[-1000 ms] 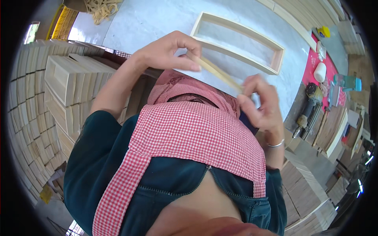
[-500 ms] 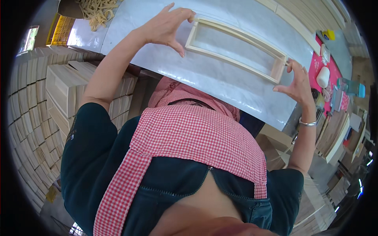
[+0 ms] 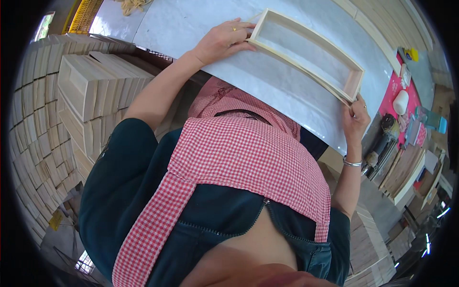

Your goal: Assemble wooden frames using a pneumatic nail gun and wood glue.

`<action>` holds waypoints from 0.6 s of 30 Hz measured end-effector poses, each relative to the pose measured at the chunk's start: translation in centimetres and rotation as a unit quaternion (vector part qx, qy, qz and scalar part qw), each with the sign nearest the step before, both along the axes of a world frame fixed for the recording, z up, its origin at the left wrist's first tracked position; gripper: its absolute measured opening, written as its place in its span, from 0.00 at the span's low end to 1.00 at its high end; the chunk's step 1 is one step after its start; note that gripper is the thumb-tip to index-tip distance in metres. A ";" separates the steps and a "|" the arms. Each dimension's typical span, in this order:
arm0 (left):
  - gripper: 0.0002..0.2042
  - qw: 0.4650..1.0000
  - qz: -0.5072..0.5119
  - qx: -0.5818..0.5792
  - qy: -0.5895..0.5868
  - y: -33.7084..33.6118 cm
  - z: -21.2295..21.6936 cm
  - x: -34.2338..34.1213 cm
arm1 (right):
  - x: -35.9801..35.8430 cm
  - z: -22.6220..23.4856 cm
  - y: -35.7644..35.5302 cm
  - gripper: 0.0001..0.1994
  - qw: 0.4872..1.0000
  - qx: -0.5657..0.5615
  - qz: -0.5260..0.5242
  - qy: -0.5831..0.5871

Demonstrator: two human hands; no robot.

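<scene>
A shallow, open rectangular frame of pale wood (image 3: pixel 306 61) lies slantwise on the grey-white tabletop. Along its near long side runs a thin pale band (image 3: pixel 301 68), seemingly stretched from one end to the other. My left hand (image 3: pixel 224 42) is at the left end, thumb and fingers closing on the band by the corners. At the right near corner, my right hand (image 3: pixel 356 117) pinches the band with bent fingers. Part of the band at both ends is hidden by my fingers.
Loose pale bands (image 3: pixel 133 5) lie at the table's far left, near a yellow crate (image 3: pixel 86 16). Stacked wooden frames (image 3: pixel 91 91) fill the left side. Long wooden strips (image 3: pixel 368 26) line the far right. A white spool (image 3: pixel 400 102) sits on a pink sheet.
Both hands were spread apart around the frame's ends; now their fingers have closed in at its ends. The band has come to the near side. The frame sits slightly farther right in view.
</scene>
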State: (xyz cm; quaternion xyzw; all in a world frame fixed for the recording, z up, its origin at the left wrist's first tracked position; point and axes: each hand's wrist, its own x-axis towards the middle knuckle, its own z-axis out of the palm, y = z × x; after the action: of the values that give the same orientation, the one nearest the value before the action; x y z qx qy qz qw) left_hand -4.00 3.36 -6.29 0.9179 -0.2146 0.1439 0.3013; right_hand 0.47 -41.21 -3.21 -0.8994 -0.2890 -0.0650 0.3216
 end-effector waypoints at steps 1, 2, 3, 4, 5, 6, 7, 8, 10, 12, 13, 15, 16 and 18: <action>0.15 1.000 0.013 -0.004 -0.013 -0.3 -0.4 -0.3 | -0.3 -0.2 0.2 0.22 1.000 0.007 -0.006 -0.013; 0.15 0.999 0.026 -0.008 -0.027 -0.5 -0.8 -0.5 | -0.5 -0.3 0.4 0.22 0.999 0.015 -0.011 -0.027; 0.14 0.998 0.039 -0.012 -0.041 -0.6 -1.1 -0.6 | -0.6 -0.4 0.5 0.22 0.999 0.022 -0.017 -0.040; 0.14 0.998 0.041 -0.013 -0.043 -0.6 -0.9 -0.6 | -0.7 -0.6 0.5 0.22 0.999 0.021 -0.014 -0.043; 0.13 0.998 0.039 -0.003 -0.043 -0.6 -0.7 -0.5 | -0.8 -0.8 0.4 0.20 0.999 0.022 -0.011 -0.043; 0.13 0.998 0.037 0.008 -0.043 -0.5 -0.4 -0.4 | -0.7 -1.1 0.3 0.18 0.999 0.023 -0.009 -0.043; 0.12 0.998 0.035 0.019 -0.043 -0.4 -0.1 -0.2 | -0.7 -1.2 0.1 0.17 0.999 0.025 -0.006 -0.042; 0.11 0.998 0.032 0.030 -0.042 -0.3 0.1 -0.1 | -0.6 -1.2 -0.1 0.15 0.999 0.026 -0.005 -0.041; 0.10 0.998 0.024 0.031 -0.041 0.3 0.0 0.2 | 0.0 -1.1 -0.6 0.12 0.999 0.044 0.000 -0.018; 0.09 0.999 0.004 0.036 -0.034 1.0 -0.1 0.6 | 0.5 -0.9 -1.1 0.05 0.996 0.083 0.004 0.033; 0.09 0.999 -0.007 0.038 -0.030 1.3 -0.2 0.7 | 0.7 -0.9 -1.3 0.02 0.993 0.102 0.005 0.060; 0.08 1.000 0.005 0.025 -0.005 1.2 0.0 0.9 | 0.7 -1.2 -0.9 0.02 0.989 0.123 -0.021 0.074; 0.09 1.000 0.015 0.013 0.020 1.1 0.0 1.1 | 0.7 -1.5 -0.7 0.04 0.984 0.144 -0.049 0.087; 0.13 0.997 0.035 -0.013 0.070 0.7 0.0 1.3 | 0.5 -2.0 -0.4 0.10 0.970 0.185 -0.106 0.114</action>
State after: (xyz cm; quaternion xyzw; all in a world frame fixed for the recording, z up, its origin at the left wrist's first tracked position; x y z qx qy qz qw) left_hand -2.74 4.01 -6.31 0.9287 -0.1590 0.0929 0.3218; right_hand 0.92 -41.63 -5.17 -0.8511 -0.1361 -0.0485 0.5047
